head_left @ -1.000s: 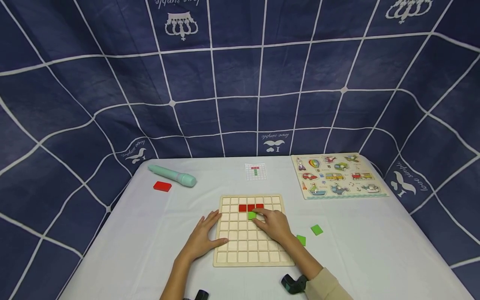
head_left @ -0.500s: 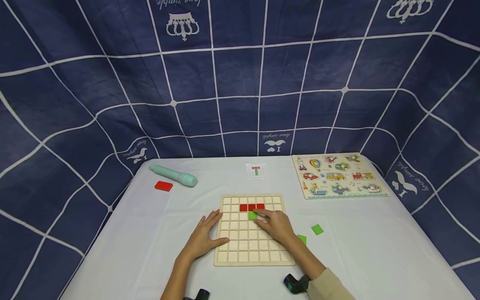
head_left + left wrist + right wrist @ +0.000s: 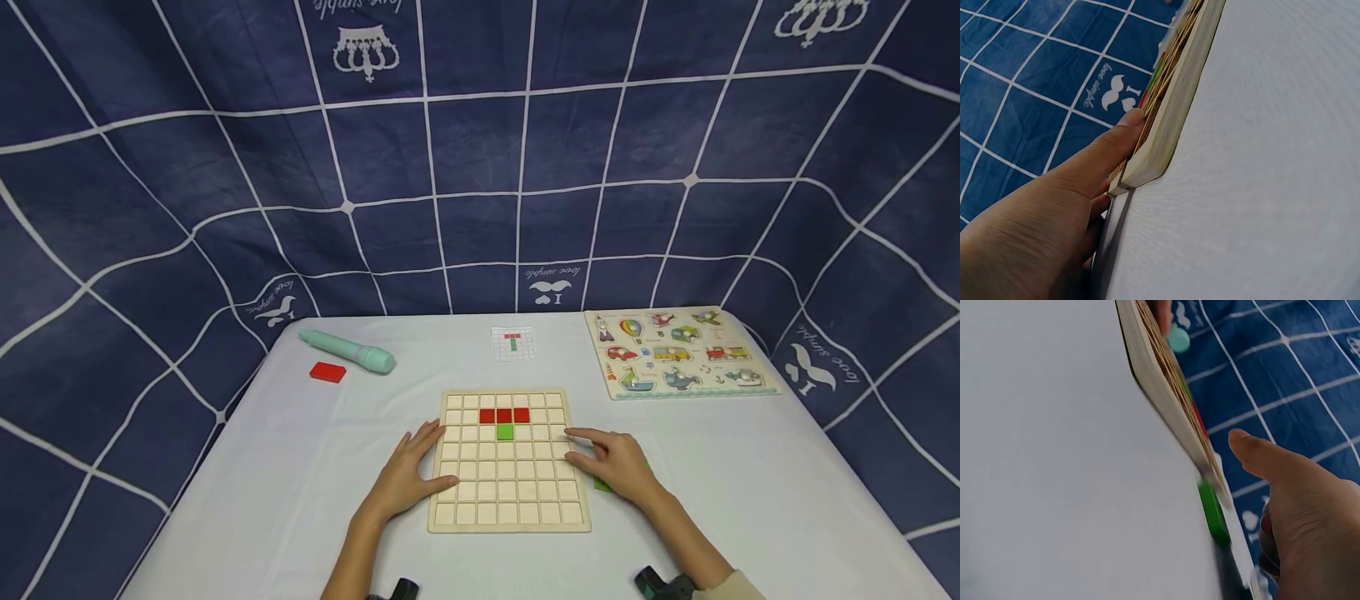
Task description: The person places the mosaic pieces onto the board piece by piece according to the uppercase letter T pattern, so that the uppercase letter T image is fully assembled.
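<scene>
A square wooden grid board (image 3: 487, 492) lies on the white table. Three red tiles (image 3: 504, 415) fill neighbouring cells in its second row, and one green tile (image 3: 506, 432) sits in the cell under the middle red one. My left hand (image 3: 405, 475) rests along the board's left edge, fingers spread, thumb over the rim (image 3: 1138, 175). Over the board's right edge is my right hand (image 3: 618, 467), thumb and forefinger apart with nothing between them. Beneath it a loose green tile (image 3: 602, 484) lies by the board, also seen in the right wrist view (image 3: 1213, 509); another is almost hidden behind the hand.
At the back stands a small printed card (image 3: 513, 343) with a red and green T pattern. A picture puzzle board (image 3: 675, 354) lies at back right. On the left are a mint-green toy microphone (image 3: 347, 350) and a red block (image 3: 327, 372). A blue curtain (image 3: 480, 225) surrounds the table.
My right hand has let go of the green tile on the board and moved right, over the loose green tiles. The left hand has stayed in place.
</scene>
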A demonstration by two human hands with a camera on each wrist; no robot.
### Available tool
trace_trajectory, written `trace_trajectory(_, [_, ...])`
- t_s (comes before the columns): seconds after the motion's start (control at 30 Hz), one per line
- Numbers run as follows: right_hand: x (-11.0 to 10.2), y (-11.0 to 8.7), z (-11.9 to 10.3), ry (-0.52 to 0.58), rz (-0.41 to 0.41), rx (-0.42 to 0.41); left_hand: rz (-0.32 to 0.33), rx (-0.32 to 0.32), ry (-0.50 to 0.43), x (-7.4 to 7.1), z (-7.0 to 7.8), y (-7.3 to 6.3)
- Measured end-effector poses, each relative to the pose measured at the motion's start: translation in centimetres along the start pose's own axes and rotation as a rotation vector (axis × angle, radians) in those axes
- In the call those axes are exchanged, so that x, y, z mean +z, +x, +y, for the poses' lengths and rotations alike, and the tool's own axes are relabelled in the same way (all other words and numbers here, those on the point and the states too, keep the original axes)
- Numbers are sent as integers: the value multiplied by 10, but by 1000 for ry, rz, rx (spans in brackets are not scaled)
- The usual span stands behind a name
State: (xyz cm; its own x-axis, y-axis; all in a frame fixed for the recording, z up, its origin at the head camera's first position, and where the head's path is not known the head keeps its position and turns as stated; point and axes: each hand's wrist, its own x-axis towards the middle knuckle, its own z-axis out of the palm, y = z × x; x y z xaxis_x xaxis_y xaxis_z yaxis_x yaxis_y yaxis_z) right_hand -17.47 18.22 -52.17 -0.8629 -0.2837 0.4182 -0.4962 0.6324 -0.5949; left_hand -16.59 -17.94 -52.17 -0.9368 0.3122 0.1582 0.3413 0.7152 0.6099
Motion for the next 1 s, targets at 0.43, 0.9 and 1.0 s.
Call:
trace_trajectory(0.43, [-58,-44,48,-40,-22,141,-3,3,9,-1,1,0])
trace_trajectory(0.9, [-63,-46,52,-74,-58,212,3,9,-6,-1,1,0])
trace_trajectory(1.0, [-63,-46,51,-71,-67,227,2,4,-6,-1,2,0])
